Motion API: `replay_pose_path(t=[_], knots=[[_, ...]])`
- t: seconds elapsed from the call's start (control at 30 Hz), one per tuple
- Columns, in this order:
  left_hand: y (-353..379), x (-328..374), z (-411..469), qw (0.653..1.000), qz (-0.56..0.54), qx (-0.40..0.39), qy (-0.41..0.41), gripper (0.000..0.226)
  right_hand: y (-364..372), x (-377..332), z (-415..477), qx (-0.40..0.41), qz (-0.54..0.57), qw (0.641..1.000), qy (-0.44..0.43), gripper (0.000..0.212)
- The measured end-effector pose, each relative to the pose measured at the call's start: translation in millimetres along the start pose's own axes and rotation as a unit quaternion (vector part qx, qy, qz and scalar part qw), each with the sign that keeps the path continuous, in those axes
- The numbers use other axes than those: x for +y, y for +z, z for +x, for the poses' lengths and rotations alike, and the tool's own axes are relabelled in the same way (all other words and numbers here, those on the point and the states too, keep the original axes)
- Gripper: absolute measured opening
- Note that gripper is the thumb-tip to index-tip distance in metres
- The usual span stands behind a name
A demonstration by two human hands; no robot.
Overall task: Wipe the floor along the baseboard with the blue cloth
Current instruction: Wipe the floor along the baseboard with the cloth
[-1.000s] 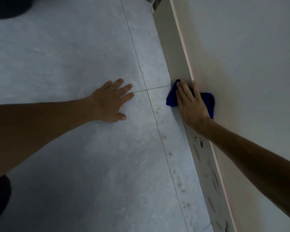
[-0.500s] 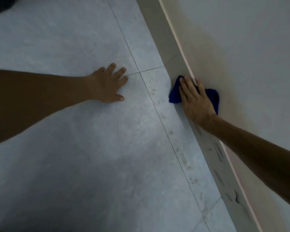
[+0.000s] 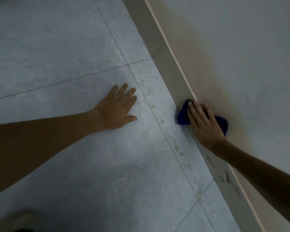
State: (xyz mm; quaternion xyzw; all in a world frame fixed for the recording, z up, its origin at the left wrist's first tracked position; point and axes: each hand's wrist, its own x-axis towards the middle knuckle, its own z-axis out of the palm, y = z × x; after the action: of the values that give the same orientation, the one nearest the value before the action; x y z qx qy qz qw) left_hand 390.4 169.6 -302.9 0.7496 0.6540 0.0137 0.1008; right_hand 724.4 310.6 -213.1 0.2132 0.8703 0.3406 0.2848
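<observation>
Right hand: flat, fingers straight, pressing the blue cloth against the baseboard.
Blue cloth: bunched under the palm, on the baseboard where it meets the floor; its edges show on either side of the hand.
Left hand: palm down, fingers spread, resting on a tile away from the baseboard.
Brownish spots: on the floor beside the baseboard.
</observation>
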Motion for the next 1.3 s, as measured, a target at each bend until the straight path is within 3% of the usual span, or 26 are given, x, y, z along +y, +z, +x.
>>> replay_pose_path(t=[0.1,0.17,0.43,0.53,0.6,0.67,0.73,0.83,0.93,1.13,1.3], knots=[[17,29,2,1.000,-0.010,0.028,0.011,0.088,-25,4,58,0.035,0.003,0.999,0.034,0.084],[22,41,0,1.000,-0.014,0.017,0.015,0.087,-28,10,53,0.008,-0.017,1.000,0.014,0.083],[11,57,-58,1.000,-0.022,-0.013,0.012,0.085,36,36,-182,-0.100,-0.061,0.984,-0.134,0.065],[7,57,-69,1.000,0.013,-0.008,0.021,0.084,50,27,-235,-0.133,-0.049,0.982,-0.126,0.059],[10,55,-65,1.000,0.019,-0.002,0.015,0.085,57,20,-211,-0.061,-0.010,0.991,-0.120,0.056],[17,66,-65,0.999,0.038,-0.011,0.000,0.088,48,13,-171,-0.003,0.001,0.998,-0.062,0.061],[20,84,-71,0.998,0.050,-0.025,-0.008,0.089,36,8,-124,0.019,0.007,1.000,-0.021,0.074],[27,115,-92,0.998,0.046,-0.050,-0.009,0.086,11,5,-67,0.024,-0.013,1.000,0.012,0.072],[36,135,-112,0.995,0.064,-0.076,0.006,0.086,13,4,-64,0.022,-0.014,1.000,0.009,0.067],[33,157,-123,0.984,0.121,-0.129,-0.002,0.085,71,-8,-175,-0.004,-0.034,0.998,-0.056,0.067],[9,162,-111,0.973,0.084,-0.216,-0.013,0.085,122,-15,-298,-0.061,-0.059,0.988,-0.128,0.071]])
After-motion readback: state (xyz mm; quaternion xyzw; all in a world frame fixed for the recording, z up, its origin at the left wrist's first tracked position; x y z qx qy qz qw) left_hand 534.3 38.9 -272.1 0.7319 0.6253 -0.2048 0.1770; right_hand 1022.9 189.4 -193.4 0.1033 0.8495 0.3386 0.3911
